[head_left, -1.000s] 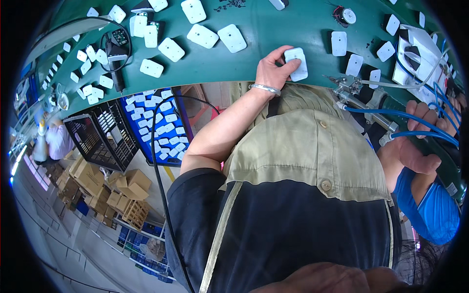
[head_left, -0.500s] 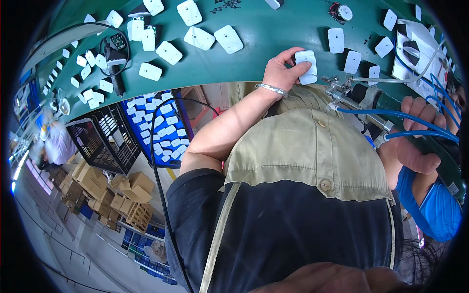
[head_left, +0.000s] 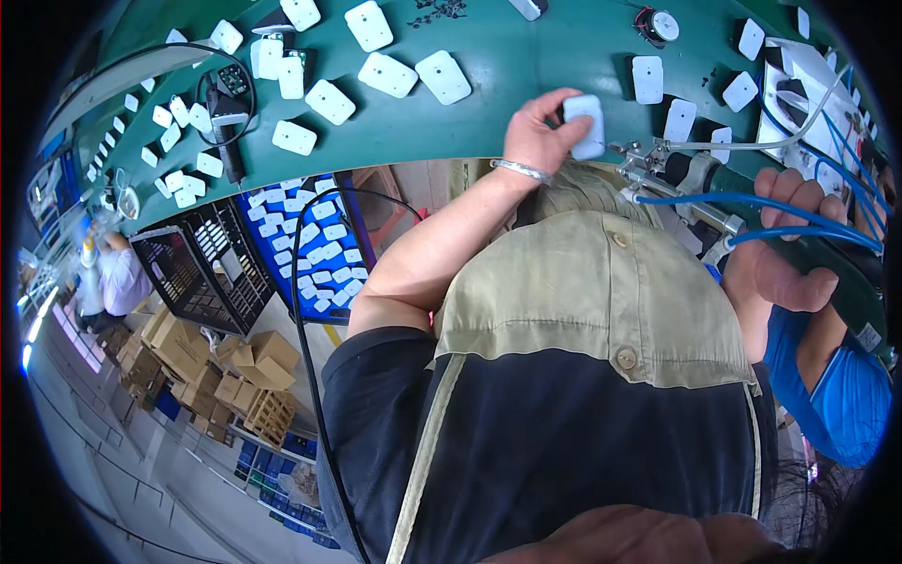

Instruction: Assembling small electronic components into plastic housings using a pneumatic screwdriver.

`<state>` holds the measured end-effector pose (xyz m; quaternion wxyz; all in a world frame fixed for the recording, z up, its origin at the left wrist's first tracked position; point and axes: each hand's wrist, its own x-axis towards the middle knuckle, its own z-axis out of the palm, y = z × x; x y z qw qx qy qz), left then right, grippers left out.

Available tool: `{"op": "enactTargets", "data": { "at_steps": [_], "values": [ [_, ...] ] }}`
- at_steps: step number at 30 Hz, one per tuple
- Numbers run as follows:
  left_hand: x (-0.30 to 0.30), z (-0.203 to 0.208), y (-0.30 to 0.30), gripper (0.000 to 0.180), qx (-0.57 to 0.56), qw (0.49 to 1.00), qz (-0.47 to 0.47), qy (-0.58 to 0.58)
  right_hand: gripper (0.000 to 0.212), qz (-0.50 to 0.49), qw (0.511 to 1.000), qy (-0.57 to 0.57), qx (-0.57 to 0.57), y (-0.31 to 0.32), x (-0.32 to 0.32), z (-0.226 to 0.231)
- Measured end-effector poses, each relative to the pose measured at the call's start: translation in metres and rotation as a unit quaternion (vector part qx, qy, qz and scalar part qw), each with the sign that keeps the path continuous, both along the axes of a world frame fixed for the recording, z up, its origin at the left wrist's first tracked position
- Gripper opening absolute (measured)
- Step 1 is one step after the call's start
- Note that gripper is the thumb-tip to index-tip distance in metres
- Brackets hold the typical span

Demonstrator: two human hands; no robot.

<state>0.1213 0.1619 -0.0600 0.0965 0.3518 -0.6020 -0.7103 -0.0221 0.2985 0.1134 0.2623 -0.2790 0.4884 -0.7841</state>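
My left hand (head_left: 545, 133) pinches a white plastic housing (head_left: 586, 128) between thumb and fingers, just above the table's near edge. The housing is a rounded rectangle, slightly blurred. To its right lies the metal head of a screwdriver (head_left: 697, 202), fitted with blue hoses and a clear tube; a small gap separates its tip from the housing. My right hand (head_left: 785, 244) is curled round the dark body of this screwdriver at the right, partly hidden by the blue hoses (head_left: 799, 218).
White housings (head_left: 443, 77) lie scattered over the green table (head_left: 526, 56). A blue crate (head_left: 338, 282) filled with white pieces and a black crate (head_left: 197, 268) stand below its left edge. A black-handled tool (head_left: 228, 141), a round device (head_left: 663, 26) and a person's blue sleeve (head_left: 836, 404) also show.
My left hand has tilted the housing, and its marked face has turned. The screwdriver and my right hand have shifted slightly left and up, toward the housing.
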Motion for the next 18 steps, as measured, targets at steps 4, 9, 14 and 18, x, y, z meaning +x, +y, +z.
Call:
{"op": "enactTargets", "data": {
  "at_steps": [4, 9, 14, 18],
  "values": [
    [0.009, -0.009, -0.022, 0.03, 0.012, 0.998, -0.006, -0.055, 0.055, 0.034, 0.994, 0.102, 0.003, 0.018, -0.019, 0.009],
    [0.009, -0.001, -0.005, 0.033, 0.185, 0.982, 0.017, -0.008, 0.061, 0.046, 0.996, 0.07, -0.021, 0.019, -0.013, 0.008],
    [0.0, 0.01, 0.004, 0.037, 0.252, 0.967, -0.018, 0.028, 0.067, 0.116, 0.99, 0.063, -0.04, 0.013, -0.012, 0.011],
    [0.001, 0.015, 0.004, 0.038, 0.257, 0.965, -0.043, 0.011, 0.064, 0.094, 0.994, 0.048, -0.04, 0.014, -0.009, 0.009]
  ]
}}
